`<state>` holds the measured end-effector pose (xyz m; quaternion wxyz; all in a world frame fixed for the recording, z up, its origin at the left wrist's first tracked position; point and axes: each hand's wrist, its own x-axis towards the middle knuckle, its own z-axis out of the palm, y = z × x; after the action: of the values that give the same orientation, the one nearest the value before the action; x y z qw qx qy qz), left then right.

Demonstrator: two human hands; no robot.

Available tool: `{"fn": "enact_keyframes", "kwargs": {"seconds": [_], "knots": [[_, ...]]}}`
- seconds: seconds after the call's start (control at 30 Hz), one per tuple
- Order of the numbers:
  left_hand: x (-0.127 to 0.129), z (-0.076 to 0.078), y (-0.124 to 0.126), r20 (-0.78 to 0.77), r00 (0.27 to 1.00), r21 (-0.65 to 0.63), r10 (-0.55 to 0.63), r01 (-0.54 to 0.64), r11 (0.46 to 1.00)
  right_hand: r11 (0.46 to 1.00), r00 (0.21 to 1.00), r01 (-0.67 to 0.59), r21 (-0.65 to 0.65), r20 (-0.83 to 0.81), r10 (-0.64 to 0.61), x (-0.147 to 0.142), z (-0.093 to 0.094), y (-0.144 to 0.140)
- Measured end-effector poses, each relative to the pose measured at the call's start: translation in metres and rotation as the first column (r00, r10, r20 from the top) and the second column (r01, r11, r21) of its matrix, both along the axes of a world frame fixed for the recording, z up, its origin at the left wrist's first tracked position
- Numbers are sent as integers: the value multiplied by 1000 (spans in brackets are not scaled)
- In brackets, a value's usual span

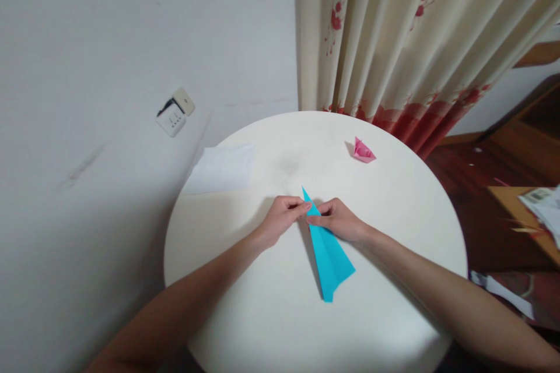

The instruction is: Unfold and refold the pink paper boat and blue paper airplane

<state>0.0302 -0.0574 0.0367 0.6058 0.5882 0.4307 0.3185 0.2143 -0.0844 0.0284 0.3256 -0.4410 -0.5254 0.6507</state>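
A blue folded paper shaped like a long narrow triangle lies on the round white table, its point aimed away from me. My left hand pinches the paper near its tip from the left. My right hand presses and grips the same part from the right. The fingertips of both hands meet over the paper's narrow end.
A small pink folded paper figure sits at the table's far right. A white sheet or bag overhangs the table's left edge by the wall. Behind stand a curtain and a wall socket; wooden furniture is at right.
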Motion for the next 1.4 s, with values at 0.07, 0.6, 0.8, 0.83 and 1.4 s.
{"fn": "enact_keyframes", "kwargs": {"seconds": [0.07,0.6,0.8,0.83,1.4], "knots": [[0,-1,1,5,1000,11,0,0,1000,1000,1000,-2,4,-9,2,0,-1,0],[-6,-1,6,38,997,28,73,-74,997,996,994,-86,19,69,85,4,-6,-1],[-5,0,4,13,998,-17,-67,67,998,999,999,-38,11,18,38,0,-9,0],[-4,0,4,-1,997,-17,-80,80,997,1000,1000,-24,3,3,24,-1,-9,0],[-16,2,19,77,968,32,238,-241,970,993,999,-19,-117,46,25,7,-1,0]]}}
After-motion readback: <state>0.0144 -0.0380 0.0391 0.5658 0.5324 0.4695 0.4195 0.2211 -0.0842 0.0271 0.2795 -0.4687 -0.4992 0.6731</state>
